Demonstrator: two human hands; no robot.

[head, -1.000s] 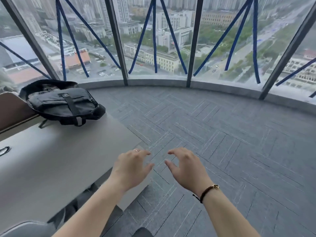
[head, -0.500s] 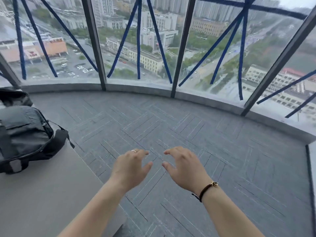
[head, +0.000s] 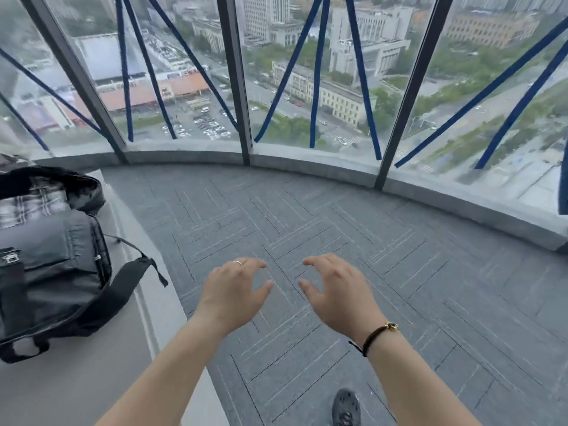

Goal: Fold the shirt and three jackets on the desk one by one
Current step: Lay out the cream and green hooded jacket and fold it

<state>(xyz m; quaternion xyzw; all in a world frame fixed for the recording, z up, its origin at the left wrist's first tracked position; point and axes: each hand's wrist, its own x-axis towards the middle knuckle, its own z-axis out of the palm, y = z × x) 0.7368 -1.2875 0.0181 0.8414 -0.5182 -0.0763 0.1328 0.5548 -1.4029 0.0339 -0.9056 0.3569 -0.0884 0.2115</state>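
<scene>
Two empty hands: my left hand point(head: 229, 292) and right hand point(head: 339, 295) hovered open, gripping nothing. Plaid shirt point(head: 29, 204) in the backpack point(head: 52, 265) looked soft, limp; I'd pinch its shoulders.

We find no text, number, brand or sign that we can read. The black backpack point(head: 52, 265) on the desk point(head: 101, 373) carries a small pale tag on its front strap, but we cannot make out whether it bears letters. The buildings beyond the window point(head: 307, 72) are too blurred for us to read any signage on them, and the blue tape point(head: 316, 75) crossing the glass shows only plain colour to us.
</scene>
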